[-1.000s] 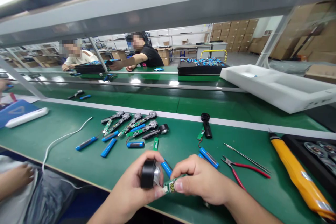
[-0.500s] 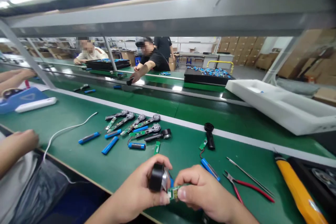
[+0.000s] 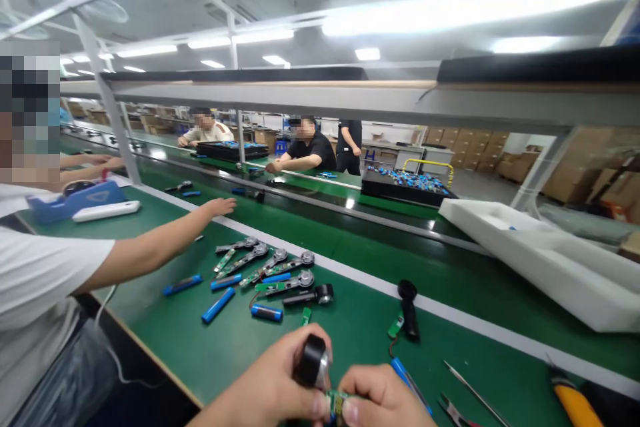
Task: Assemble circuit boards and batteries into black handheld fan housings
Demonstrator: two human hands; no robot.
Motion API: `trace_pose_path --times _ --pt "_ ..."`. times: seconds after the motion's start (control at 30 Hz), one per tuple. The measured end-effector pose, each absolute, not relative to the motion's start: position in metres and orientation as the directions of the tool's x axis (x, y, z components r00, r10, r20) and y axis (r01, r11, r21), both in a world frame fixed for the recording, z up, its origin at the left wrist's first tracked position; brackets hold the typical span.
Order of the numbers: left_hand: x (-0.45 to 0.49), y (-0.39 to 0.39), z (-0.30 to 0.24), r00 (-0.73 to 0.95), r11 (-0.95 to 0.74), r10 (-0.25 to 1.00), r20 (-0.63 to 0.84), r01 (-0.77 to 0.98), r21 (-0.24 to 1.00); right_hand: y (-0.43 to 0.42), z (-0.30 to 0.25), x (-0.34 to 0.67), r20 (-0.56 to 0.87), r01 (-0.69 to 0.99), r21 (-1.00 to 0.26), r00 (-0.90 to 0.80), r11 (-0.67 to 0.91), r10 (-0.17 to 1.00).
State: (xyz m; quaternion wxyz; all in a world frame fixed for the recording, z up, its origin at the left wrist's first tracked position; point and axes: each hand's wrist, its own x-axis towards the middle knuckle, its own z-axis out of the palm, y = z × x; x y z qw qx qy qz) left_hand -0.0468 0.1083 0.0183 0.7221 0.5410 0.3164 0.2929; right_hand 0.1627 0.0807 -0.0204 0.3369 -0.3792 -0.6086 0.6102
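Note:
At the bottom edge my left hand (image 3: 273, 390) is closed around a small black round motor part (image 3: 310, 369). My right hand (image 3: 383, 403) pinches a little green circuit board (image 3: 336, 403) that sits against that part. Both hands hover over the near edge of the green bench (image 3: 350, 327). Just beyond them lie several blue batteries (image 3: 218, 304), grey motor-and-board assemblies (image 3: 277, 267) and a black handle piece (image 3: 409, 309).
A co-worker's arm (image 3: 155, 243) reaches across the bench from the left towards the conveyor (image 3: 320, 227). A white foam tray (image 3: 540, 260) lies at the right. Pliers (image 3: 453, 411), tweezers (image 3: 473, 395) and an orange tool (image 3: 575, 403) sit bottom right. Other people work beyond the belt.
The view has tilted upward, so my hands now sit at the bottom edge, still holding the same parts. The co-worker on the left has stretched an arm out over the bench.

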Motion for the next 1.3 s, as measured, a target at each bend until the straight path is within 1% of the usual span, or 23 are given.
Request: trace_pose_path --times 0.1,0.17,0.33,0.43,0.6,0.77,0.83,0.97,1.07,1.17,1.23,1.3 --pt "-0.044 0.118 0.019 0.655 0.217 0.753 -0.062 -0.158 0.963 0.073 -0.008 0.161 -0.127 -0.056 -0.985 -0.414 -0.165 0.901" --pt "-0.043 0.125 0.022 0.682 0.172 0.732 -0.014 -0.165 0.971 0.071 0.001 0.161 -0.154 -0.101 -0.973 -0.382 -0.207 0.911" --pt "-0.043 0.132 0.032 0.718 0.170 0.695 -0.050 -0.096 0.981 0.070 0.011 0.166 -0.159 -0.075 -0.978 -0.346 -0.196 0.925" --pt "-0.041 0.133 0.032 0.717 0.175 0.695 -0.050 -0.101 0.979 0.070 0.012 0.169 -0.159 -0.044 -0.982 -0.344 -0.185 0.925" --pt "-0.040 0.137 0.025 0.712 0.168 0.701 -0.044 -0.104 0.980 0.071 0.016 0.170 -0.074 0.013 -0.997 -0.338 -0.074 0.938" --pt "-0.039 0.135 0.028 0.722 0.239 0.682 -0.113 -0.074 0.968 0.072 0.021 0.174 0.001 0.103 -0.994 -0.376 0.043 0.927" --pt "-0.038 0.135 0.030 0.731 0.250 0.670 -0.131 -0.057 0.966 0.072 0.021 0.177 0.013 0.127 -0.990 -0.383 0.066 0.924" --pt "-0.034 0.137 0.033 0.743 0.251 0.652 -0.149 -0.027 0.968 0.072 0.024 0.178 -0.037 0.157 -0.987 -0.360 0.021 0.932" --pt "-0.030 0.139 0.035 0.735 0.221 0.662 -0.144 -0.008 0.975 0.072 0.025 0.178 -0.105 0.173 -0.984 -0.327 -0.050 0.939" --pt "-0.027 0.141 0.039 0.725 0.191 0.675 -0.136 0.007 0.982 0.073 0.024 0.176 -0.131 0.184 -0.980 -0.295 -0.078 0.947" --pt "-0.026 0.141 0.043 0.706 0.168 0.696 -0.134 0.022 0.986 0.074 0.021 0.174 -0.135 0.167 -0.982 -0.263 -0.093 0.955" --pt "-0.025 0.141 0.045 0.684 0.146 0.719 -0.126 0.029 0.989 0.074 0.018 0.172 -0.149 0.111 -0.986 -0.239 -0.126 0.960"
